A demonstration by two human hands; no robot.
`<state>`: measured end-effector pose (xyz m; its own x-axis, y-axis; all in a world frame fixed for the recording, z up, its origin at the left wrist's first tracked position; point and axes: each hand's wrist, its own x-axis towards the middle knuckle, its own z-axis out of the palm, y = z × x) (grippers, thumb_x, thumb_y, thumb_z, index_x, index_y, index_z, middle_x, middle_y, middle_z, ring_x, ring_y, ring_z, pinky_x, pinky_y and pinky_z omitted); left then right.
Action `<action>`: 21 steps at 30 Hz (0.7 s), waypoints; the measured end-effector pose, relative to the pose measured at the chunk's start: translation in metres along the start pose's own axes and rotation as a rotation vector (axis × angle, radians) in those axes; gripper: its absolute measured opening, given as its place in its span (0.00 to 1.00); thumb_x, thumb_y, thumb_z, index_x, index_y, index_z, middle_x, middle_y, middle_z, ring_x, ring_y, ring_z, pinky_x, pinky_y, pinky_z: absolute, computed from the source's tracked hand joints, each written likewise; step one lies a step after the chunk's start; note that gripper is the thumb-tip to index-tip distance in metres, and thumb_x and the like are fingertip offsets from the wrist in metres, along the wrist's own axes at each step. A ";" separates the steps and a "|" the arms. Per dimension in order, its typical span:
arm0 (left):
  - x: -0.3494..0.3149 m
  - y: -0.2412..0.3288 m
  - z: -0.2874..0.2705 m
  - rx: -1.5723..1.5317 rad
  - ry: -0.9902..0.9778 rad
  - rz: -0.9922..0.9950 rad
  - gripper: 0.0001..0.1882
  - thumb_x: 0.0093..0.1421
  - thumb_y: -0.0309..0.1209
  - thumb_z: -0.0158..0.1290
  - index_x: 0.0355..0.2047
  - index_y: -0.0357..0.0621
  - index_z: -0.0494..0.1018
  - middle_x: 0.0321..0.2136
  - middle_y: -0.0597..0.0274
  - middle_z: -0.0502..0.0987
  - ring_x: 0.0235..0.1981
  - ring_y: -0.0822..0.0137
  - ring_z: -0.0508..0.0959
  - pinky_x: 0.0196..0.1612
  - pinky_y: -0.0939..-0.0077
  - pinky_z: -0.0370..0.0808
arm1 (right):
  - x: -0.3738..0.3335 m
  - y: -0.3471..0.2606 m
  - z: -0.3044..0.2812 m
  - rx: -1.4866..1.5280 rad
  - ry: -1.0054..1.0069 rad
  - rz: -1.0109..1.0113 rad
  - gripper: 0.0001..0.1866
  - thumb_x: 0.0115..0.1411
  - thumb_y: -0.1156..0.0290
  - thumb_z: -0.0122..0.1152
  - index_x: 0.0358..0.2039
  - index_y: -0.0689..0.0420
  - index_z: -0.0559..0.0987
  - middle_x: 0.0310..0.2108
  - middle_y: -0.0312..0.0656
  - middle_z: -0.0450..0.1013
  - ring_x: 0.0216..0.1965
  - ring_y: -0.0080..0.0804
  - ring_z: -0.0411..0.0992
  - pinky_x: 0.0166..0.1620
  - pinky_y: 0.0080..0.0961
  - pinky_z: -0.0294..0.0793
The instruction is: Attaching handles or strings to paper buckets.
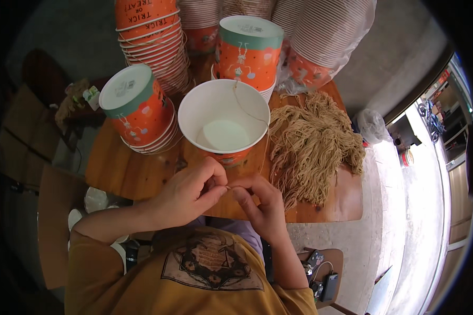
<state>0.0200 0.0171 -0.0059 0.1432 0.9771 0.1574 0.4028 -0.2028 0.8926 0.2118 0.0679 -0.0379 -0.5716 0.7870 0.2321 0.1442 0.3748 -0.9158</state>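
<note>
A white-lined paper bucket (192,118) with an orange outside stands upright in front of me, its mouth facing up. A thin tan cord (251,114) lies inside it, crosses the right rim and hangs down toward my hands. Just below the bucket, my left hand (192,189) and my right hand (260,203) meet, thumbs and forefingers pinched together. A small bit of the cord shows between the fingertips; the rest of it there is hidden by the fingers. To the right lies a large heap of loose tan cords (318,149).
Upside-down orange buckets form a short stack (136,105) at left and another stack (249,58) behind. A taller stack (150,37) stands far left, and plastic-wrapped stacks (331,37) at the back. The wooden table (126,170) ends near my waist. A phone (329,286) rests on a stool at lower right.
</note>
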 end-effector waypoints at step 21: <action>0.056 0.009 -0.037 0.371 -0.065 0.059 0.07 0.57 0.24 0.52 0.36 0.37 0.73 0.32 0.58 0.73 0.34 0.59 0.76 0.37 0.67 0.74 | 0.014 0.033 -0.003 0.261 0.324 0.005 0.02 0.62 0.77 0.56 0.36 0.61 0.73 0.25 0.35 0.69 0.26 0.16 0.65 0.29 0.15 0.67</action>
<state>-0.0020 0.0724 0.0266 0.2277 0.9594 0.1663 0.6901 -0.2795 0.6676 0.2106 0.0929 -0.0634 -0.2812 0.9177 0.2806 -0.0875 0.2667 -0.9598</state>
